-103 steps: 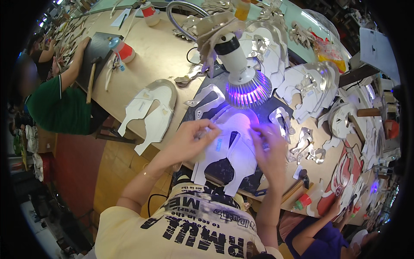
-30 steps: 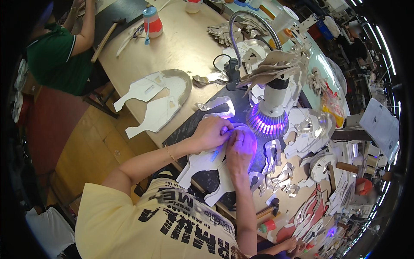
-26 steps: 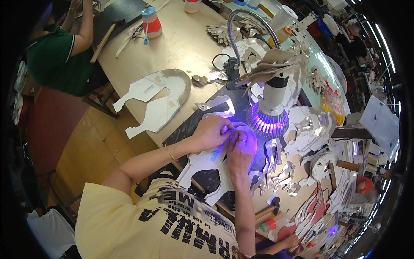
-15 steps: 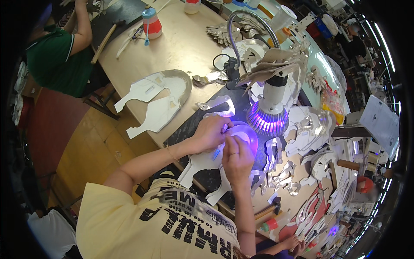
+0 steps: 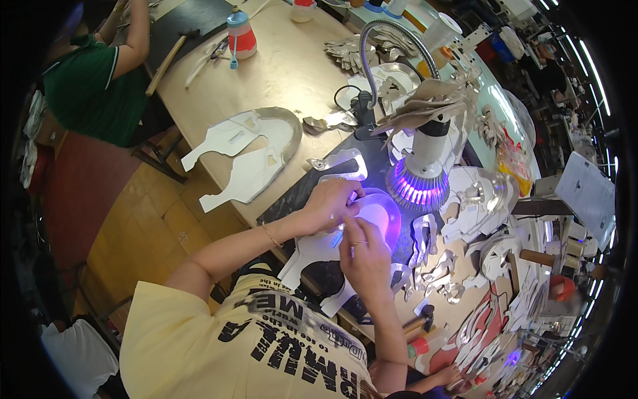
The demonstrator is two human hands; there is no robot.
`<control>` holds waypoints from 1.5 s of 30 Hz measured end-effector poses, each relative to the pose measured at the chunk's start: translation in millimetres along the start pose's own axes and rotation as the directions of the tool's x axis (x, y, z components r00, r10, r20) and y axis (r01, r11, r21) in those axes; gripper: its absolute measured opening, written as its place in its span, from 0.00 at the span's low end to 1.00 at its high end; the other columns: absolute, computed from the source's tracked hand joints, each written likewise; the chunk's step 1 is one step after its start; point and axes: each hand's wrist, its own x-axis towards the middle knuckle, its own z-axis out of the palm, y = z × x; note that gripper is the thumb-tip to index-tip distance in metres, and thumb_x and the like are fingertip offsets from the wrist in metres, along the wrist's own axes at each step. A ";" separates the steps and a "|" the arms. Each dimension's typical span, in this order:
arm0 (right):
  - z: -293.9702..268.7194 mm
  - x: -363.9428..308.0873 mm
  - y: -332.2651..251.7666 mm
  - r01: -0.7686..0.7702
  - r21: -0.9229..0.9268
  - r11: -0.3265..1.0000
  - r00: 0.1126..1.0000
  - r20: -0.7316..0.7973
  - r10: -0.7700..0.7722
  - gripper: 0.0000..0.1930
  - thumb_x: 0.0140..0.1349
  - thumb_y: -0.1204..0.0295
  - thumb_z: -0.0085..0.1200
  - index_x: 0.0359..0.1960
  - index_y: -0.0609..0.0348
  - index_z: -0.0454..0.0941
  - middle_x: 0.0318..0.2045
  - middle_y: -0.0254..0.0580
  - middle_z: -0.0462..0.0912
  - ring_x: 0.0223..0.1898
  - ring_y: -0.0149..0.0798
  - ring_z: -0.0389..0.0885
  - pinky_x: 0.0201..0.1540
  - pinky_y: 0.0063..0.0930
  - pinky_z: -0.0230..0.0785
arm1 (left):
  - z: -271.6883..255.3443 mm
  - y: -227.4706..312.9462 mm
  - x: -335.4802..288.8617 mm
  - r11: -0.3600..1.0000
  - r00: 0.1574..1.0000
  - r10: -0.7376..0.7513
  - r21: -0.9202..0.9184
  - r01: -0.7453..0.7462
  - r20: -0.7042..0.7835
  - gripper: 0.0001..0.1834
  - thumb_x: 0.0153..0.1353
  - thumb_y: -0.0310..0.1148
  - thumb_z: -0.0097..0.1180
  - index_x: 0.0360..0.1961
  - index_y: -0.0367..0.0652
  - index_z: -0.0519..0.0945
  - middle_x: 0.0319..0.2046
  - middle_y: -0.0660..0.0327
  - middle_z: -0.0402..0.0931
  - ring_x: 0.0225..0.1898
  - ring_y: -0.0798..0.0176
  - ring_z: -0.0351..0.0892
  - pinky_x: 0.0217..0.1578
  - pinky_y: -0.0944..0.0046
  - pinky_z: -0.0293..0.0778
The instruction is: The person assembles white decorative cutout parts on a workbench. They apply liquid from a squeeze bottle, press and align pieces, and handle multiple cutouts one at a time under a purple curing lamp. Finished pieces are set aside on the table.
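Note:
A white U-shaped shoe upper [image 5: 302,256] lies on a dark board [image 5: 282,207], its curved toe end lit violet by the lamp [image 5: 420,179]. My left hand [image 5: 331,205] is closed at the upper's left side, with bent fingers gripping it near the toe. My right hand [image 5: 367,258] hangs over the upper's middle, fingertips pinched together close to the left ones. What the right fingers hold is hidden or too small to make out. Just beyond my left hand lies a small shiny silver shoe piece [image 5: 351,158].
Another white upper [image 5: 266,149] lies on the table to the left. Stacked pieces [image 5: 482,193] stand right of the lamp. A red-and-blue bottle [image 5: 242,36] and a hammer [image 5: 166,61] are farther off. A person in a green shirt [image 5: 83,93] sits at the far left.
The right fingertips have drawn slightly down and apart from the left ones. The left hand stays at the upper. The whole view has shifted a little.

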 end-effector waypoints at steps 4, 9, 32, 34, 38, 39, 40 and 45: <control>2.4 -1.7 18.3 -0.167 0.194 0.967 0.965 -0.170 0.201 0.15 0.59 0.80 0.60 0.49 0.61 0.79 0.36 0.47 0.80 0.34 0.46 0.81 0.40 0.37 0.74 | -4.4 1.0 -5.2 0.982 0.997 0.051 -0.181 -0.061 -0.060 0.15 0.56 0.35 0.62 0.44 0.40 0.82 0.28 0.50 0.83 0.30 0.52 0.84 0.35 0.55 0.78; 12.4 5.2 48.0 -0.354 0.225 0.908 0.904 -0.167 0.394 0.12 0.60 0.77 0.59 0.46 0.62 0.80 0.32 0.48 0.79 0.33 0.48 0.79 0.37 0.39 0.72 | -21.1 -3.3 -11.7 0.978 0.990 -0.123 -0.181 0.107 -0.075 0.19 0.58 0.35 0.62 0.49 0.35 0.82 0.37 0.47 0.84 0.35 0.55 0.86 0.39 0.61 0.79; 45.5 12.7 48.2 -0.179 -0.364 0.914 0.974 -0.198 0.112 0.13 0.57 0.77 0.57 0.44 0.63 0.80 0.40 0.46 0.80 0.41 0.47 0.79 0.47 0.41 0.69 | -11.2 1.4 2.8 0.990 0.999 0.015 -0.142 -0.008 0.044 0.13 0.56 0.27 0.58 0.42 0.33 0.84 0.30 0.44 0.82 0.30 0.51 0.84 0.35 0.58 0.77; 43.5 11.8 48.1 -0.135 -0.369 0.920 0.988 -0.123 0.095 0.19 0.56 0.78 0.56 0.51 0.69 0.77 0.42 0.51 0.79 0.43 0.50 0.79 0.49 0.43 0.71 | -13.0 3.0 2.3 0.989 0.999 0.000 -0.147 0.008 0.054 0.14 0.56 0.27 0.58 0.43 0.34 0.84 0.30 0.43 0.82 0.30 0.50 0.84 0.35 0.58 0.77; 38.8 11.5 50.2 -0.140 -0.350 0.926 0.989 -0.083 0.119 0.17 0.57 0.78 0.54 0.50 0.68 0.77 0.43 0.50 0.78 0.45 0.48 0.79 0.50 0.41 0.70 | -15.6 4.0 4.1 0.993 0.997 0.021 -0.118 -0.012 0.071 0.15 0.55 0.27 0.58 0.44 0.35 0.84 0.30 0.42 0.81 0.29 0.49 0.83 0.35 0.58 0.77; 38.1 11.7 50.6 -0.150 -0.362 0.920 0.988 -0.086 0.127 0.15 0.58 0.77 0.54 0.48 0.65 0.79 0.43 0.46 0.79 0.45 0.46 0.79 0.50 0.41 0.69 | -15.6 4.0 4.2 0.993 0.997 0.038 -0.112 -0.031 0.062 0.15 0.55 0.27 0.58 0.44 0.35 0.84 0.30 0.42 0.81 0.29 0.49 0.83 0.35 0.58 0.76; 37.1 12.1 50.7 -0.154 -0.381 0.912 0.988 -0.069 0.138 0.12 0.60 0.76 0.53 0.45 0.62 0.80 0.43 0.42 0.79 0.46 0.43 0.78 0.51 0.40 0.67 | -15.9 4.0 4.4 0.993 0.997 0.052 -0.106 -0.046 0.057 0.16 0.55 0.27 0.58 0.44 0.35 0.84 0.30 0.42 0.81 0.29 0.49 0.82 0.35 0.57 0.76; 34.9 12.3 47.4 -0.136 -0.442 0.886 0.989 -0.014 0.145 0.14 0.60 0.76 0.52 0.47 0.63 0.79 0.45 0.45 0.78 0.47 0.45 0.78 0.52 0.39 0.67 | -15.8 6.2 2.8 0.992 0.995 0.043 -0.121 -0.032 0.089 0.15 0.55 0.27 0.57 0.44 0.36 0.85 0.28 0.44 0.81 0.27 0.49 0.81 0.32 0.57 0.75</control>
